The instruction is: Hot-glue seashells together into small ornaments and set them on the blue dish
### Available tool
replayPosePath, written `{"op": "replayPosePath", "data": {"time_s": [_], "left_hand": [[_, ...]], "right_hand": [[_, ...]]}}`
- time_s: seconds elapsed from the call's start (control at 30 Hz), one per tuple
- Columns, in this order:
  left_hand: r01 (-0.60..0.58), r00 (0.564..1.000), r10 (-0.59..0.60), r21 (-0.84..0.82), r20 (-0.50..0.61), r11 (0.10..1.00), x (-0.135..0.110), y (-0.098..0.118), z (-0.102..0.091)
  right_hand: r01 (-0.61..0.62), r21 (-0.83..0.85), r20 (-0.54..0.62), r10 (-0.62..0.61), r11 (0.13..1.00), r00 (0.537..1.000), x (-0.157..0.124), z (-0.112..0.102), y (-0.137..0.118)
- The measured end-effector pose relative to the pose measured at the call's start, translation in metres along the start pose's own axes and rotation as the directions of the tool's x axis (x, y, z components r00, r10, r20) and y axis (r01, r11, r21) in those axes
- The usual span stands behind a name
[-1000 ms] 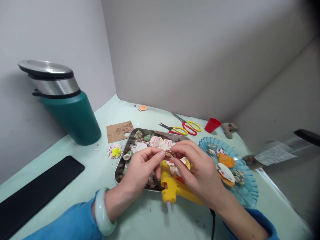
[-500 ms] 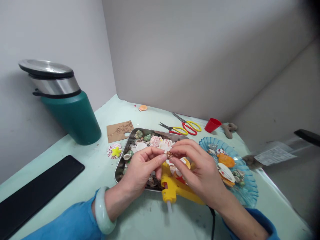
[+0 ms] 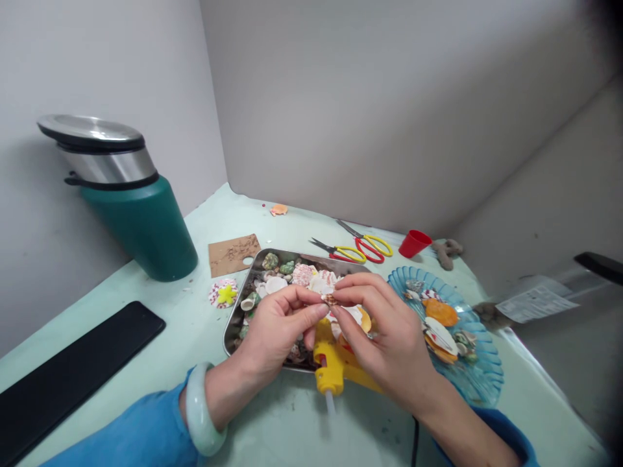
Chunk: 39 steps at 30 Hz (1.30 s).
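Note:
Between the fingertips of both hands is a small brown-and-white seashell (image 3: 329, 299). My left hand (image 3: 280, 324) pinches it from the left, thumb and forefinger closed. From the right, my right hand (image 3: 384, 321) grips the same shell between thumb and fingers. Under the hands lies a yellow hot glue gun (image 3: 329, 370), a clear glue stick poking out of its back end; my right hand covers part of its body. The gun rests over the near edge of a metal tray (image 3: 231, 324) full of shells (image 3: 304, 274).
A blue scalloped plate (image 3: 491, 363) with shells stands right. Behind are two pairs of scissors (image 3: 360, 250), a red cup (image 3: 415, 243) and a brown card (image 3: 233, 254). At left are a green bottle (image 3: 146, 227), a black phone (image 3: 82, 370) and a shell with a yellow star (image 3: 225, 295).
The small shell has turned slightly between my fingertips, and my right hand has shifted a little, covering more of the glue gun. Everything else stays in place.

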<state>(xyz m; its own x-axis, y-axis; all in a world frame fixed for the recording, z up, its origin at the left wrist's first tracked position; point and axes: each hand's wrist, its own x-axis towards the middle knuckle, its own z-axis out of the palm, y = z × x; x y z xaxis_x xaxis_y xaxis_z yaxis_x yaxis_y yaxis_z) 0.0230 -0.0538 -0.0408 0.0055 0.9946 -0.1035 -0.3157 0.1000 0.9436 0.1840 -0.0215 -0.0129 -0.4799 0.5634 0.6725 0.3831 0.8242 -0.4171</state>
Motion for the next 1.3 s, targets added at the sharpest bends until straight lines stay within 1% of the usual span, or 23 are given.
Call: {"op": "replayPosePath", "data": {"time_s": [0.07,0.2,0.43,0.5,0.63,0.73,0.8,0.93,1.0,1.07,1.17,1.23,1.3], "left_hand": [[-0.001,1.000,0.001,0.006,-0.012,1.000,0.000,0.000,0.000],[-0.003,1.000,0.003,0.018,-0.019,1.000,0.000,0.001,-0.001],[0.006,1.000,-0.006,-0.043,0.007,0.999,0.001,0.003,-0.001],[0.003,1.000,-0.003,-0.056,0.010,0.998,0.001,0.003,-0.001],[0.025,0.999,-0.024,-0.045,0.027,0.999,0.002,0.002,-0.002],[0.033,0.999,-0.032,-0.029,0.028,0.999,0.002,0.002,-0.001],[0.027,1.000,-0.027,-0.016,0.011,1.000,0.003,0.002,-0.001],[0.011,0.999,-0.011,0.005,-0.045,1.000,0.005,0.001,-0.002],[0.010,0.997,-0.009,0.010,-0.079,1.000,0.005,0.000,-0.002],[0.014,0.995,-0.013,0.011,-0.099,1.000,0.005,0.001,-0.003],[0.013,0.995,-0.014,-0.005,-0.100,1.000,0.006,0.001,-0.002],[0.012,0.995,-0.013,-0.018,-0.097,1.000,0.006,0.002,-0.002],[0.013,0.995,-0.015,-0.022,-0.101,1.000,0.006,0.001,-0.002]], "right_hand": [[-0.002,0.002,-0.003,0.002,1.000,1.000,0.000,0.001,-0.001],[-0.042,0.017,0.035,0.042,0.999,0.999,0.001,0.000,-0.002],[-0.206,0.073,0.099,0.198,0.976,0.975,0.002,-0.009,0.001],[-0.212,0.082,0.113,0.202,0.974,0.973,0.003,-0.009,0.001],[-0.163,0.090,0.148,0.149,0.983,0.978,0.004,-0.007,0.001],[-0.151,0.083,0.157,0.137,0.985,0.978,0.004,-0.005,0.002],[-0.178,0.097,0.160,0.161,0.979,0.974,0.004,-0.005,0.003],[-0.280,0.113,0.184,0.257,0.953,0.949,0.005,-0.009,0.009],[-0.319,0.062,0.194,0.302,0.946,0.933,0.005,-0.009,0.015],[-0.340,-0.042,0.232,0.340,0.940,0.911,0.004,-0.007,0.021],[-0.308,-0.201,0.328,0.360,0.930,0.873,0.001,-0.001,0.031],[-0.280,-0.242,0.371,0.355,0.929,0.858,-0.001,0.002,0.035],[-0.278,-0.251,0.379,0.358,0.927,0.853,-0.001,0.003,0.037]]}}
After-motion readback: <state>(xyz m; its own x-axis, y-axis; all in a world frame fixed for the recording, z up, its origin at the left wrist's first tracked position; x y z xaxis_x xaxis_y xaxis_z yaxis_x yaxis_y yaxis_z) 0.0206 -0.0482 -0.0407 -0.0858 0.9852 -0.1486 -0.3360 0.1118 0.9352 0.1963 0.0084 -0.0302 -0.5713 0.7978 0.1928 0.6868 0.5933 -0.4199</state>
